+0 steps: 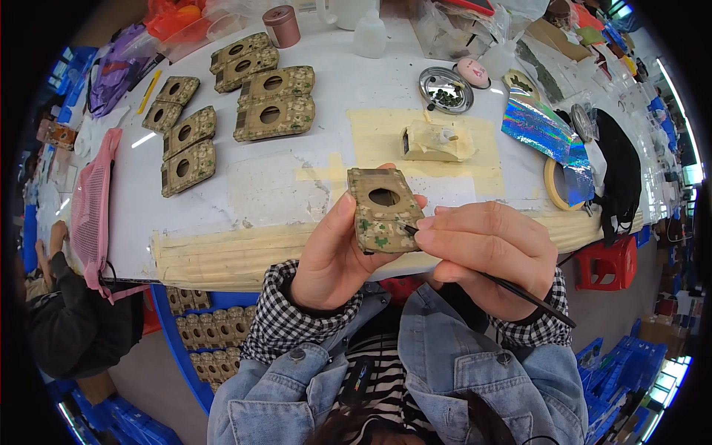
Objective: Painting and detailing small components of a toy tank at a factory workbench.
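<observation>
My left hand (324,256) holds a camouflage-painted model tank hull (382,215) by its edges. The hull is tilted toward me, and a dark round hole shows in its upper part. Green patches are visible on its lower face. My right hand (500,248) grips a slim black pointed tool (519,291) between thumb and fingers. Its tip meets the hull's right side, just below the hole. I cannot tell whether the tool is tweezers or a brush.
Several similar camouflage hulls (274,115) stand at the left. Beyond my hands lies a cream model part (437,141) on masking tape. A round metal dish (425,83) holds small dark green bits. Holographic sheet (541,126) and tape roll (556,182) lie right; a blue tray (178,348) of hulls is below.
</observation>
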